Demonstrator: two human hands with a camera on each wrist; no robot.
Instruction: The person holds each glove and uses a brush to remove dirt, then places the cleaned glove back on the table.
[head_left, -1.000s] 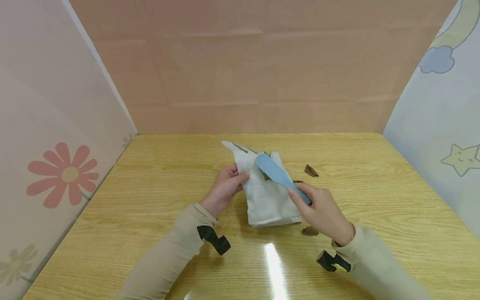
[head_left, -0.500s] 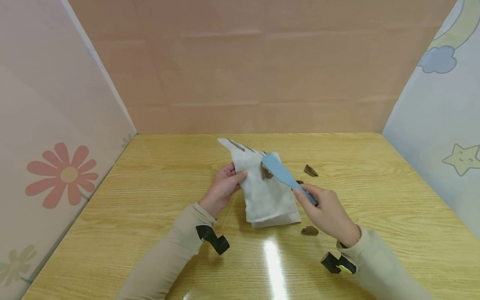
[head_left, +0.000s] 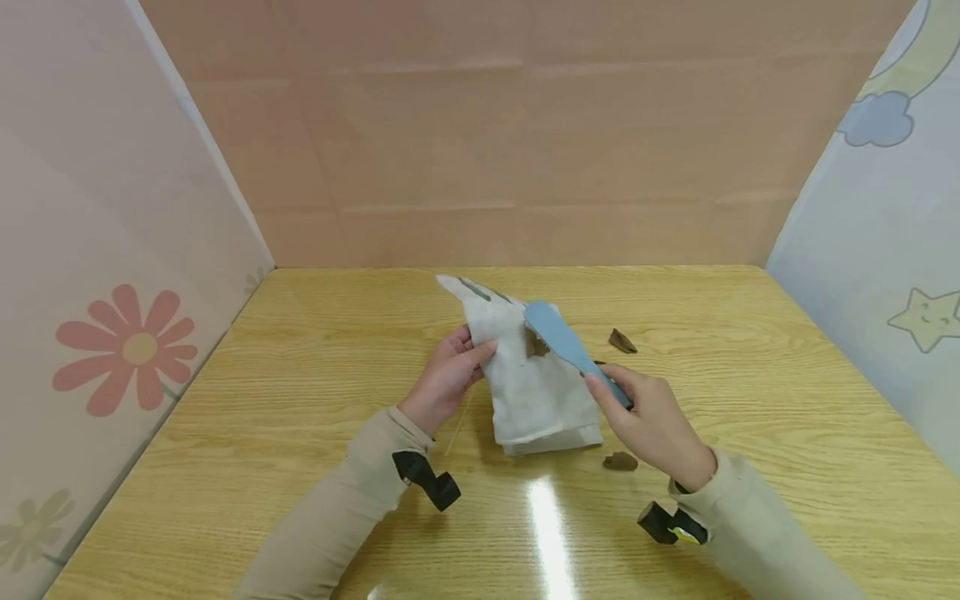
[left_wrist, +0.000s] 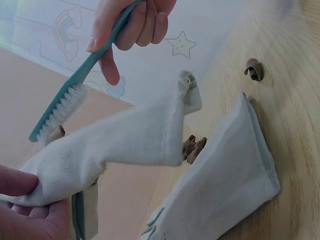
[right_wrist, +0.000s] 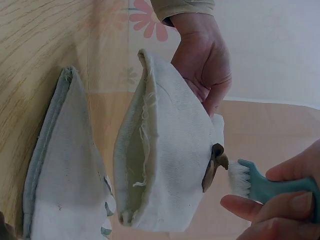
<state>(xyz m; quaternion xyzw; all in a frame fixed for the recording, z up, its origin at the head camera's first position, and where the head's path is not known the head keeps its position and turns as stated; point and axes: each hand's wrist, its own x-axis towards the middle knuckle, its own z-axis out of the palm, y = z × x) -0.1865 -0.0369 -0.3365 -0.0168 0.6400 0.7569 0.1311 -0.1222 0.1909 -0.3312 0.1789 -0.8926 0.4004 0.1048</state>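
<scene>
My left hand [head_left: 450,371] pinches the side of a white cloth piece [head_left: 528,387], shaped like a glove with a wide open cuff, and holds it up at a tilt. In the right wrist view loose threads hang inside that cuff [right_wrist: 152,120]. A curled brown flake [right_wrist: 215,167] sits on the cloth's upper face. My right hand [head_left: 648,417] grips the handle of a blue brush [head_left: 558,337], its white bristles [left_wrist: 62,112] facing the cloth right at the brown flake. A second similar white cloth piece [left_wrist: 215,185] with green marks lies below the held one.
More curled brown pieces lie on the wooden table [head_left: 315,358]: one behind the brush [head_left: 622,341], one near the right wrist [head_left: 620,461]. A thin pale strand [head_left: 458,425] is beside the left hand. Printed panels stand left and right, a tan one behind.
The brush has shifted slightly right from its place a second ago, with its head turned more upright, and the brown flake shows more. The held cloth has tilted a little; the left hand has barely moved.
</scene>
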